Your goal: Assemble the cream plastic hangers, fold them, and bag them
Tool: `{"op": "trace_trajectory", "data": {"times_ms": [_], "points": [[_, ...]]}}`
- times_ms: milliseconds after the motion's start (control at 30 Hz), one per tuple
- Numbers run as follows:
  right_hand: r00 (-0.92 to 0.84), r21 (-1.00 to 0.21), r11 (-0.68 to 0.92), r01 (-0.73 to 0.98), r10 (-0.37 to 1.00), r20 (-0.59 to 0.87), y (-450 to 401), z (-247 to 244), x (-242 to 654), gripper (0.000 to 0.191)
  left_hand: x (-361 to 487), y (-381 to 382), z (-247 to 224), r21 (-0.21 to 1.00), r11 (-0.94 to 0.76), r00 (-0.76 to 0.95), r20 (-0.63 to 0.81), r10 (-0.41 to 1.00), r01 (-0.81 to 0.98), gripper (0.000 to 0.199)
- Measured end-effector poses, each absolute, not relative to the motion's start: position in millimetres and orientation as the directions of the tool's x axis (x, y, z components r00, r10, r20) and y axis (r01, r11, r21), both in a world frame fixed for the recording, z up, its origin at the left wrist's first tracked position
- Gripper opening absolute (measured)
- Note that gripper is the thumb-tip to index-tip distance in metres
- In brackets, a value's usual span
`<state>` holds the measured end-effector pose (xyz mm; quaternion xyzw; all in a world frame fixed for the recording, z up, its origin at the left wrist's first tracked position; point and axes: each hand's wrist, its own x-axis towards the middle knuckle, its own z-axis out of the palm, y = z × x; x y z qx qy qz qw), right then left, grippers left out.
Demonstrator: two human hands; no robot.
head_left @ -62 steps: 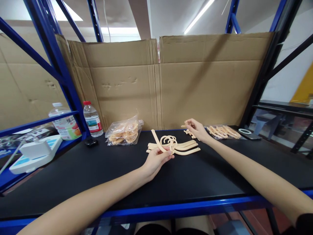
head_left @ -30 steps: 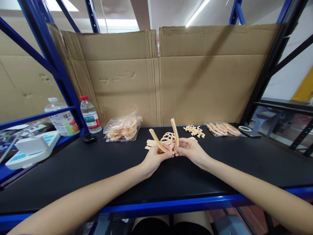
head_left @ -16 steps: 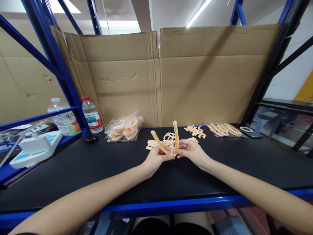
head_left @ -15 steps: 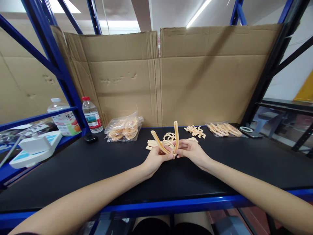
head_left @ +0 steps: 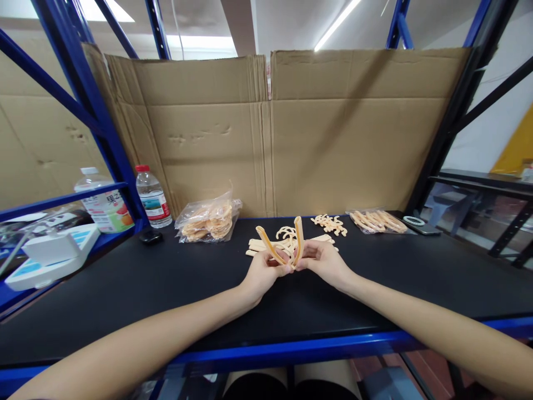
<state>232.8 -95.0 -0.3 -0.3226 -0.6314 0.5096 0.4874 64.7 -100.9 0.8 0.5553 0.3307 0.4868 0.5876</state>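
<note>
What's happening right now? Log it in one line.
left hand: gripping left curved strip | right hand: gripping right curved strip | strips: lower ends close, tops apart | small pieces: on black table

We see cardboard panels (head_left: 358, 133) standing behind a black tabletop (head_left: 208, 322) with a blue edge, blue metal posts (head_left: 89, 105) at left, and a lit tube light (head_left: 337, 25) on the ceiling.

Single head-worn view, facing forward and down.

On your left, the white-capped bottle (head_left: 106, 212) carries the character "果"; the red-capped bottle's (head_left: 153, 203) print is too small to read.
</note>
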Motion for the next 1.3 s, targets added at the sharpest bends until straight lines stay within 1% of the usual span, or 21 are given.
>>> {"op": "trace_trajectory", "data": {"times_ms": [200, 367, 567, 700, 800, 933, 1067, 1133, 1200, 1233, 1300], "points": [[-0.288, -0.945, 0.324, -0.045, 0.901, 0.323, -99, 1, 229, 0.013, 66, -101, 1, 0.971, -0.107, 0.238, 0.158, 0.958, -0.214, 0.019], [-0.248, -0.926, 0.378, -0.006, 0.897, 0.367, -101, -1, 226, 0.015, 66, -100, -2, 0.971, -0.108, 0.193, 0.151, 0.97, -0.215, 0.021], [-0.194, -0.924, 0.381, 0.021, 0.909, 0.37, -102, 0, 224, 0.017, 65, -98, -2, 0.971, -0.101, 0.201, 0.146, 0.969, -0.218, 0.02], [-0.151, -0.918, 0.392, 0.057, 0.912, 0.38, -103, 1, 225, 0.02, 64, -99, 1, 0.972, -0.085, 0.256, 0.141, 0.956, -0.217, 0.021], [-0.142, -0.929, 0.369, 0.024, 0.921, 0.362, -101, 0, 225, 0.024, 64, -99, 2, 0.975, -0.076, 0.284, 0.135, 0.949, -0.211, 0.024], [-0.164, -0.959, 0.277, -0.054, 0.945, 0.282, -97, 0, 225, 0.032, 63, -99, 4, 0.978, -0.059, 0.297, 0.117, 0.948, -0.198, 0.027], [-0.167, -0.962, 0.243, -0.123, 0.951, 0.261, -93, 6, 232, 0.036, 61, -95, 11, 0.972, 0.008, 0.283, 0.061, 0.957, -0.236, 0.028], [-0.16, -0.955, 0.242, -0.169, 0.95, 0.269, -89, 12, 241, 0.035, 57, -92, 15, 0.961, 0.044, 0.257, 0.029, 0.966, -0.275, 0.025], [-0.188, -0.951, 0.22, -0.218, 0.947, 0.262, -83, 17, 255, 0.033, 52, -87, 21, 0.953, 0.071, 0.231, -0.001, 0.973, -0.295, 0.017], [-0.215, -0.952, 0.21, -0.223, 0.942, 0.258, -79, 20, 262, 0.032, 49, -85, 23, 0.95, 0.083, 0.218, -0.017, 0.976, -0.299, 0.014], [-0.277, -0.963, 0.215, -0.164, 0.927, 0.254, -72, 24, 277, 0.031, 43, -80, 29, 0.952, 0.094, 0.197, -0.037, 0.98, -0.29, 0.008]]}}
